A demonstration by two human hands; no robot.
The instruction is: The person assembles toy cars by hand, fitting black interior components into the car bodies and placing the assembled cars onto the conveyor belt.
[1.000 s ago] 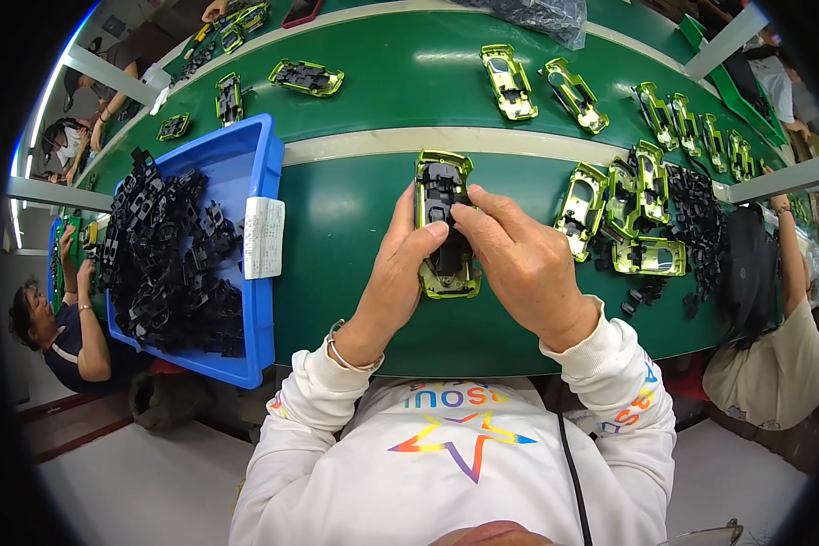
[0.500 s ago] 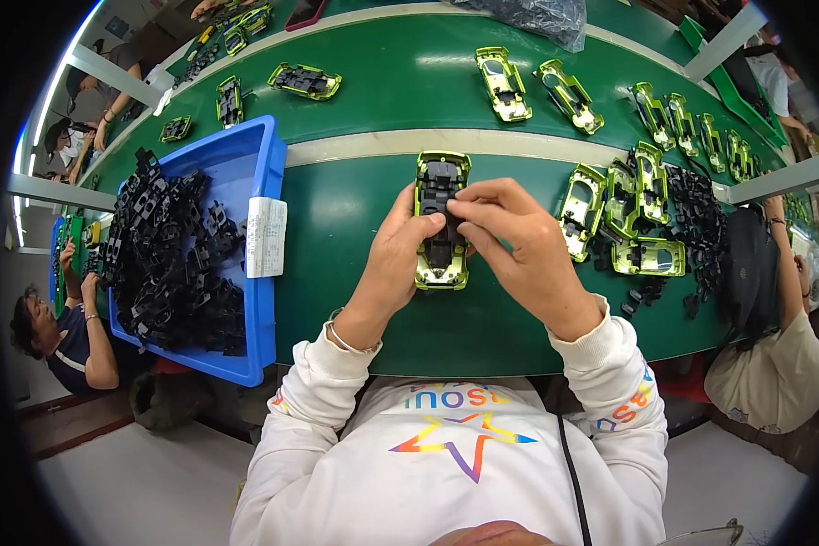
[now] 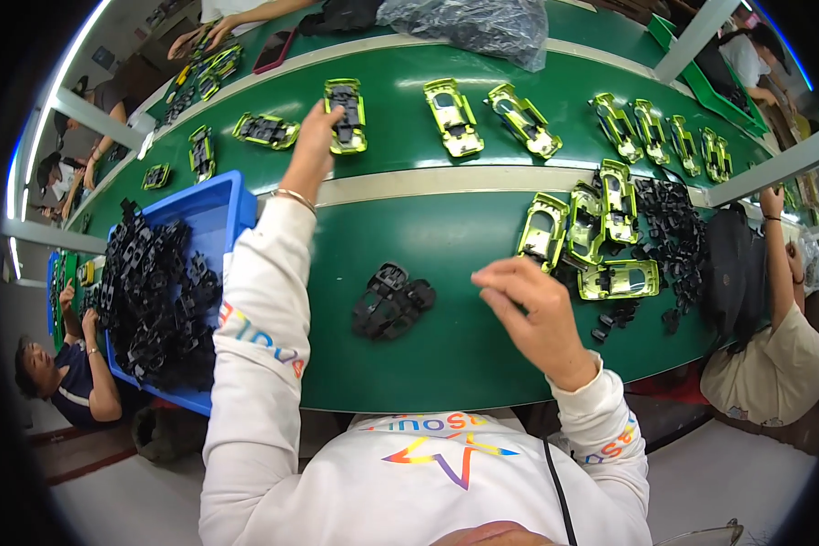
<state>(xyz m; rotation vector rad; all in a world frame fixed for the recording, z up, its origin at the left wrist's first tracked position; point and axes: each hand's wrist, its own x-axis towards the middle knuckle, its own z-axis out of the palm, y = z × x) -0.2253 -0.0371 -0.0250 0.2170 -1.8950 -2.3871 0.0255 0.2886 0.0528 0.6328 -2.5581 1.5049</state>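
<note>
My left hand reaches to the far belt and grips the near left side of a lime-green toy car body with a black inner part showing upward. The thumb lies over its edge. My right hand hovers above the green table, its fingers loosely apart with nothing between them. Between my arms lies a small heap of black plastic parts. To the right of my right hand, several lime-green car bodies are grouped, some resting against each other.
A blue bin full of black parts stands at the left. Loose black parts are piled right of the car bodies. More car bodies sit along the far belt. A clear plastic bag lies beyond. Co-workers sit on both sides.
My left hand has carried the car body from in front of me to the far belt. My right hand has let go of it and drawn back. The small black heap now shows.
</note>
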